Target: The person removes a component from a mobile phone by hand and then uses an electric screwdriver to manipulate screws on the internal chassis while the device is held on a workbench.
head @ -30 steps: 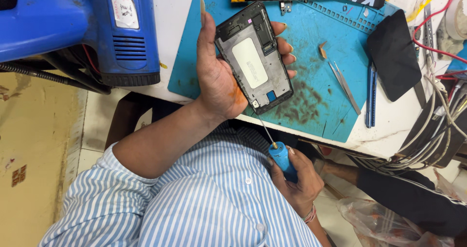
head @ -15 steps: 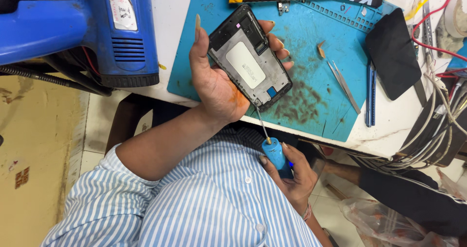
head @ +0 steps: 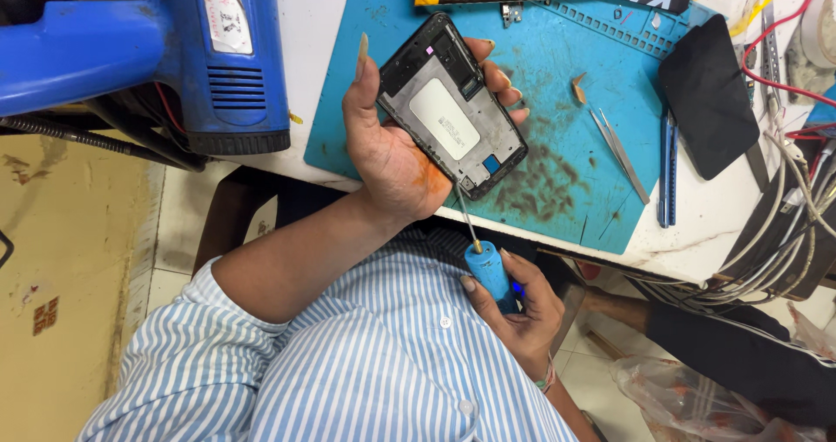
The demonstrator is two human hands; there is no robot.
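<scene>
Fingers of the left hand (head: 396, 159) wrap around a black, opened phone frame with a pale rectangular patch in its middle (head: 453, 102), thumb up along its left edge and fingertips curling over its right edge, so the frame lies tilted in the palm above the near left part of the turquoise work mat (head: 557, 85). Far left on the white bench sits a blue plastic heat gun (head: 174, 50) (its nozzle end is out of view). Below the frame, the right hand (head: 518, 307) closes round the blue handle of a thin-shafted screwdriver (head: 488, 263), whose tip meets the frame's near bottom edge. Further right on the mat lie metal tweezers (head: 620, 155), then a slim blue tool (head: 667, 168), and a flat black panel (head: 710, 94) straddling the mat's right edge.
</scene>
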